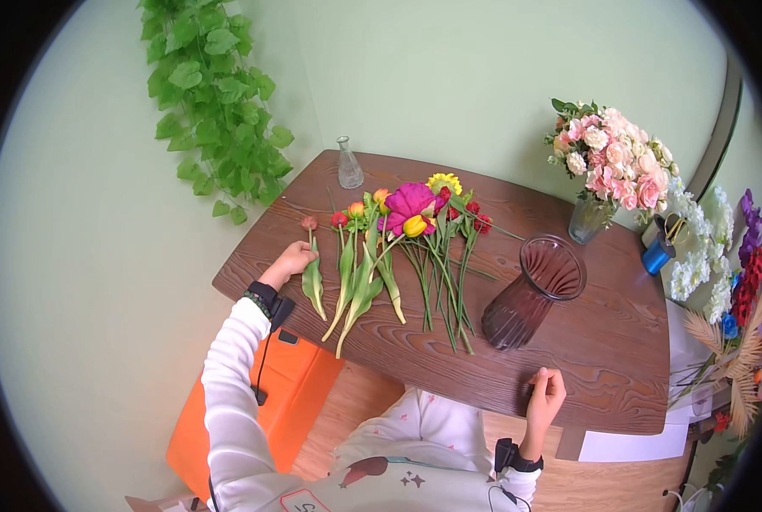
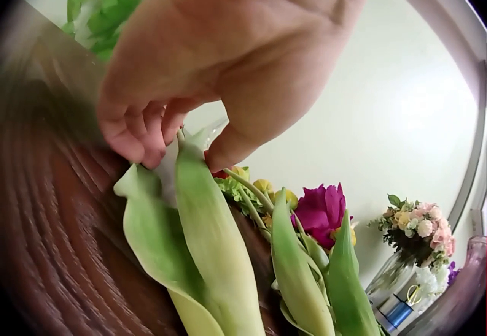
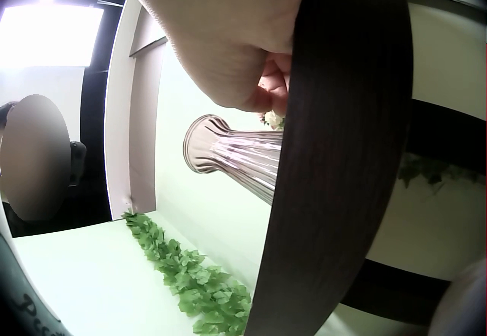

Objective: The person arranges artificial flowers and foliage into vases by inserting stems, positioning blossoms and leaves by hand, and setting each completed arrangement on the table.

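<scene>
At the table's left side, my left hand [image 1: 292, 259] pinches the stem of a salmon-pink tulip [image 1: 309, 223] just below its bloom. The tulip's broad green leaf [image 2: 217, 237] hangs down from the fingers in the left wrist view. Right of it lie more tulips with long leaves [image 1: 362, 290], a big magenta flower [image 1: 410, 207], a yellow tulip [image 1: 414, 226], a yellow flower [image 1: 443, 182] and small red flowers [image 1: 481, 224]. My right hand [image 1: 548, 392] rests loosely curled at the table's front edge, holding nothing, near a ribbed purple glass vase [image 1: 517, 311].
A small clear glass vase [image 1: 349, 166] stands at the table's back left corner. Pink roses [image 1: 620, 162] fill a glass vase at the back right, beside a blue spool [image 1: 656, 256]. An orange cabinet [image 1: 304, 375] sits below the left edge.
</scene>
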The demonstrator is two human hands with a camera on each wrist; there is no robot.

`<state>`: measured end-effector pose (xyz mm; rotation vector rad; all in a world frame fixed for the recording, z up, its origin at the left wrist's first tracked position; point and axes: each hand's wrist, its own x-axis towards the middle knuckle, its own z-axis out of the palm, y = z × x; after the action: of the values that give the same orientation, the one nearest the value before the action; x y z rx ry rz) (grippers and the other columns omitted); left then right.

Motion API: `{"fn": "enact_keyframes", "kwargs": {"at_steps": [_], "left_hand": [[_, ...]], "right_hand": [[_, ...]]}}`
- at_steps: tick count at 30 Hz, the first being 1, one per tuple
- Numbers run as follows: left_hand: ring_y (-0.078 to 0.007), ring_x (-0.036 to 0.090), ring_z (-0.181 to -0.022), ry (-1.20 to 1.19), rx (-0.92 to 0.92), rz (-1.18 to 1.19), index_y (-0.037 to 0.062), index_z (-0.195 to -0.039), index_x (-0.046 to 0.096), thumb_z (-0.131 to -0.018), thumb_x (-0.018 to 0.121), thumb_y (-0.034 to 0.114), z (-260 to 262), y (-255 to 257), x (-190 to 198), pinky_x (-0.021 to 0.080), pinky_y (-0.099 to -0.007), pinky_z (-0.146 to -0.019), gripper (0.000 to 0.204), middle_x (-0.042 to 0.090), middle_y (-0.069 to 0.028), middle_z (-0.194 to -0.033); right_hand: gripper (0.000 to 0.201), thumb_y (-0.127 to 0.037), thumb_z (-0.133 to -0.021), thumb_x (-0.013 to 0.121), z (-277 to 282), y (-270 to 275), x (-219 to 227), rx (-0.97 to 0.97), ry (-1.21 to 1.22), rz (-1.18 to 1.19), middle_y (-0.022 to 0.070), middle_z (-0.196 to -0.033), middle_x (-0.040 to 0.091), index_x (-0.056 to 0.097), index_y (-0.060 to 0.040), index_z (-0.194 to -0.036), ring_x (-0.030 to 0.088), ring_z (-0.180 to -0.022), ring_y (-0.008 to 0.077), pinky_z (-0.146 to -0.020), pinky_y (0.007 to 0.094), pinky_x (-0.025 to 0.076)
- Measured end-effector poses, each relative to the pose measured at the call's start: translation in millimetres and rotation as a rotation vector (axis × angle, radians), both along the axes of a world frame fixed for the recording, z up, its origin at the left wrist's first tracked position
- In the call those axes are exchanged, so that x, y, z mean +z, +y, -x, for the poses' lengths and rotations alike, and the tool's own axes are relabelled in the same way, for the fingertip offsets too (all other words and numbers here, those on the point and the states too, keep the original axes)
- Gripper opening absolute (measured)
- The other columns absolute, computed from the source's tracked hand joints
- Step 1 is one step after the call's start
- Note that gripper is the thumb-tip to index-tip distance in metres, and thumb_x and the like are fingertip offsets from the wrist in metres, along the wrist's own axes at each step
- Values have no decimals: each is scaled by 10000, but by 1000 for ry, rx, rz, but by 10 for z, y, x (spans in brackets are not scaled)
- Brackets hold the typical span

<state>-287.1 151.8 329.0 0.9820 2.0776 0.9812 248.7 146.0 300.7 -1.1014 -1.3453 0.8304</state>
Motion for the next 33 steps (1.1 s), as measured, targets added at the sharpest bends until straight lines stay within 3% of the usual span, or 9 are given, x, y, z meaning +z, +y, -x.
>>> {"fn": "enact_keyframes", "kwargs": {"at_steps": [3, 5, 12, 16, 18, 21, 24, 27, 33], "left_hand": [[-221, 538, -902, 40, -3, 54, -15, -1131, 450, -784, 610, 197, -170, -15, 37, 429, -320, -802, 437, 567, -114, -949], [-297, 463, -1014, 661, 173, -22, 22, -1112, 459, -758, 616, 201, -292, 16, -40, 374, -385, -878, 427, 526, -160, -1014], [-330, 441, -977, 735, -282, -210, 85, -989, 507, -739, 612, 197, -653, 163, 137, 364, -392, -866, 294, 493, -160, -1018], [-367, 538, -860, 679, -163, -48, -32, -973, 453, -740, 629, 270, -815, 222, 174, 447, -433, -747, 420, 489, -260, -999], [-327, 592, -774, 720, -192, -20, -78, -972, 426, -731, 645, 313, -684, 336, 45, 481, -402, -693, 509, 542, -267, -887], [-254, 618, -688, 319, -208, 224, -80, -970, 455, -734, 653, 303, -774, 265, 276, 497, -342, -658, 491, 586, -202, -749], [-194, 589, -562, 282, -247, 149, -66, -968, 492, -739, 661, 282, -749, 223, 290, 481, -309, -578, 449, 563, -117, -629], [-182, 495, -514, 354, -216, -229, 4, -961, 523, -770, 640, 239, -701, 133, 351, 399, -320, -501, 324, 497, -68, -591], [-121, 469, -529, 437, -109, -400, 30, -897, 517, -782, 631, 219, -636, 19, 675, 389, -287, -510, 249, 474, -36, -580]], "right_hand": [[238, -163, -901, 505, 13, 1, 2, -5, -8, -9, -21, -611, 470, 484, -40, -698, 379, -556, 35, -504, 186, 285], [238, -168, -901, 506, 25, 4, 4, -4, -5, -35, -24, -611, 470, 488, -42, -701, 371, -549, 33, -496, 185, 274], [239, -174, -902, 507, 5, 8, -4, -8, -28, -31, -26, -606, 471, 492, -46, -701, 365, -539, 27, -488, 181, 264], [228, -129, -894, 509, -13, 10, -17, -16, -22, 22, -9, -604, 483, 480, -28, -691, 399, -559, 43, -506, 192, 311], [228, -130, -894, 509, -24, 11, -14, -18, -24, 18, -9, -605, 483, 480, -28, -692, 398, -561, 43, -506, 193, 311], [233, -131, -894, 507, -6, 15, -12, -18, -27, 19, -7, -608, 484, 479, -27, -689, 400, -564, 43, -507, 194, 312], [242, -170, -901, 507, 2, 24, -25, -24, -46, -55, -22, -597, 481, 490, -50, -692, 364, -516, 29, -465, 185, 270], [239, -130, -894, 505, 8, 1, 14, -19, -41, 5, -6, -599, 483, 476, -25, -682, 403, -558, 45, -506, 197, 315], [241, -132, -894, 506, 3, 6, -5, -20, -38, 7, -7, -596, 481, 475, -25, -680, 398, -553, 44, -501, 196, 311]]}}
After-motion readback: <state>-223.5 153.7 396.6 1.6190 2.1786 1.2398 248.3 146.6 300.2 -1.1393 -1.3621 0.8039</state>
